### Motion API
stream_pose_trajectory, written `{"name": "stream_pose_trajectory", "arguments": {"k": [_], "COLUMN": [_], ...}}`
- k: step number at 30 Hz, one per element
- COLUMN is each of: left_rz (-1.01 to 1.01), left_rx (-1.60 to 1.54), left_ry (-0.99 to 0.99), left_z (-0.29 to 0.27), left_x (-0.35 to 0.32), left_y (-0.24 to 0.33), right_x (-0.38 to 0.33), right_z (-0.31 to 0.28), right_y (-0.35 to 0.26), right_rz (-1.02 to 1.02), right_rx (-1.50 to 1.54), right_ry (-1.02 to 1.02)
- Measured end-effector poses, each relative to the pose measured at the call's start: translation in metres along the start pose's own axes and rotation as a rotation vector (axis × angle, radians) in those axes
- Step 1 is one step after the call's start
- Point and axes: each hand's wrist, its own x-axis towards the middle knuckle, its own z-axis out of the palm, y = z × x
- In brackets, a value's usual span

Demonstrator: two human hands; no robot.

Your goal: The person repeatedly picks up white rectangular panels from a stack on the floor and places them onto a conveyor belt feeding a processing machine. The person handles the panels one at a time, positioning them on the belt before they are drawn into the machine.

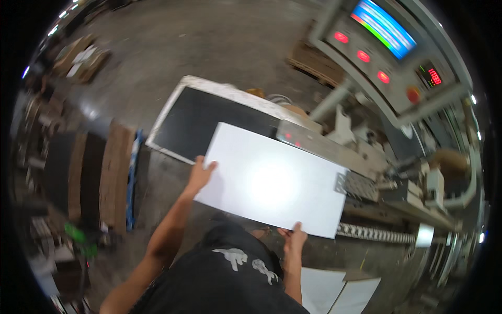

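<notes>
A white rectangular panel (246, 157) spans the space in front of me, with a bright light glare near its middle. My left hand (200, 177) grips its left edge, thumb on top and the other fingers mostly hidden beneath. At the near edge, toward the right, my right hand (295, 238) is closed on the panel with its thumb over the top. The panel's far right corner lies by a perforated metal plate (360, 187) on the machine. Behind the panel, and partly covered by it, is a black conveyor belt (196, 123) in a worn white frame.
A control box (389, 57) with a lit screen, red lit buttons and a red knob hangs at the far right. Dark and brown stacked boards (116, 175) stand left. White panels (321, 287) lie low at the right. A wooden pallet (316, 62) sits beyond the belt.
</notes>
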Motion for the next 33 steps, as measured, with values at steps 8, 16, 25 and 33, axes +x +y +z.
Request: {"name": "stream_pose_trajectory", "arguments": {"k": [8, 16, 25, 33], "left_rz": [-0.062, -0.132, -0.084, -0.155], "left_rx": [-0.09, -0.229, -0.085, -0.178], "left_ry": [-0.029, -0.043, -0.043, -0.106], "left_z": [0.045, 0.127, 0.203, 0.275], "left_x": [-0.071, -0.117, -0.143, -0.166], "left_y": [0.019, 0.063, 0.081, 0.11], "right_x": [0.029, 0.07, 0.105, 0.134], "right_z": [-0.085, -0.154, -0.217, -0.262], "right_y": [0.003, -0.045, -0.088, -0.116], "right_rz": [0.056, -0.005, -0.004, -0.18], "right_rx": [-0.01, 0.079, 0.104, 0.062], "right_ry": [-0.013, -0.016, -0.002, 0.06]}}
